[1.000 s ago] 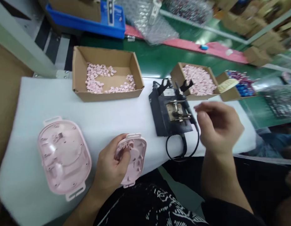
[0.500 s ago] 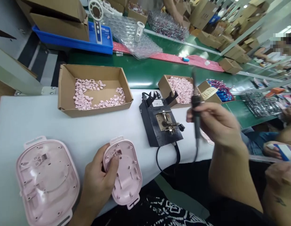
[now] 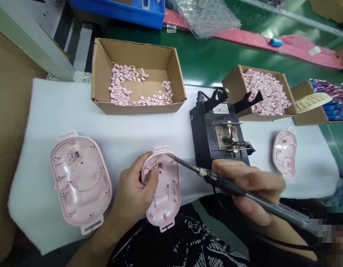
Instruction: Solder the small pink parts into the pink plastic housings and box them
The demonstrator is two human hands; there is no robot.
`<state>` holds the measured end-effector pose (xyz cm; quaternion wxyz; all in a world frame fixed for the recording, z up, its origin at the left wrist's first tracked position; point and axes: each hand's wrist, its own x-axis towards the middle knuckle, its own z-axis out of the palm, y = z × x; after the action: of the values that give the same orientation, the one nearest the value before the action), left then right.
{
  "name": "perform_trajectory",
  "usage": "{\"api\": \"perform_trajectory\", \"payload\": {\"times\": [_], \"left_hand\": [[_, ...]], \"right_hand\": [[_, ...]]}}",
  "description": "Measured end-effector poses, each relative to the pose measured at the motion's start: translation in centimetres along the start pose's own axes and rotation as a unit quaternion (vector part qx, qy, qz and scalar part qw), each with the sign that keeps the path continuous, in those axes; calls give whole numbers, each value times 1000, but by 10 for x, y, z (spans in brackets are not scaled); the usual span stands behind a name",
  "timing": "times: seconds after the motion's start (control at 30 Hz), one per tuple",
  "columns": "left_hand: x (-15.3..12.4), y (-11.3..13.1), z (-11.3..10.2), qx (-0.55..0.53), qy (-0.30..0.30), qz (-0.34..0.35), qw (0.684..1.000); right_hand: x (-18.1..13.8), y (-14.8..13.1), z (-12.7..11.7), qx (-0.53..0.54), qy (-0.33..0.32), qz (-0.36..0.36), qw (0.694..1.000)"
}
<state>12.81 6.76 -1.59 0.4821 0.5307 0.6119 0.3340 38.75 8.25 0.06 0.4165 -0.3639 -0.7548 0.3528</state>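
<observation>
My left hand (image 3: 138, 191) grips a small pink plastic shell (image 3: 167, 191) at its left edge, with the thumb pressed inside near a small square opening. My right hand (image 3: 252, 189) is closed around a black-handled soldering iron (image 3: 229, 184). Its thin bent tip points left and lies over the shell's upper edge; whether it touches cannot be seen. Left of my left hand lies a larger pink shell (image 3: 82, 178), inner side up. Another small pink shell (image 3: 279, 152) rests on the white cloth to the right.
A cardboard box (image 3: 138, 107) with small pink parts stands at the back left. A black metal device (image 3: 205, 137) with forked holders sits mid-table. Behind it are another box of pink parts (image 3: 266, 91) and a box of blue parts with wires (image 3: 334, 107). A blue tray (image 3: 124, 13) is beyond.
My right hand has swung the soldering iron from upright down and left, so its tip lies over the small shell. The view has tilted down. My left hand still holds the shell.
</observation>
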Motion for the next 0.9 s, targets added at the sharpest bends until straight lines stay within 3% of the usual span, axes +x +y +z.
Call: {"api": "perform_trajectory", "payload": {"times": [0.07,0.17,0.33,0.43,0.57,0.77,0.9], "left_hand": [[0,-1,1,3,2,1,1000],[-1,-3,2,9,9,7,1000],[-2,-4,2,12,11,19,1000],[-1,-4,1,17,4,27,999],[-2,-5,0,14,-12,27,999],[-3,-4,-1,4,-26,8,1000],[-2,-4,0,4,-26,12,1000]], "right_hand": [[8,-5,-1,44,3,-49,998],[18,-8,-4,10,-19,-87,996],[24,-12,-11,-77,-117,-70,988],[18,-10,-1,-91,-39,-52,994],[11,-3,12,-100,78,-82,988],[26,-14,-7,-117,-136,-50,982],[33,-16,-15,-103,-154,-45,982]]}}
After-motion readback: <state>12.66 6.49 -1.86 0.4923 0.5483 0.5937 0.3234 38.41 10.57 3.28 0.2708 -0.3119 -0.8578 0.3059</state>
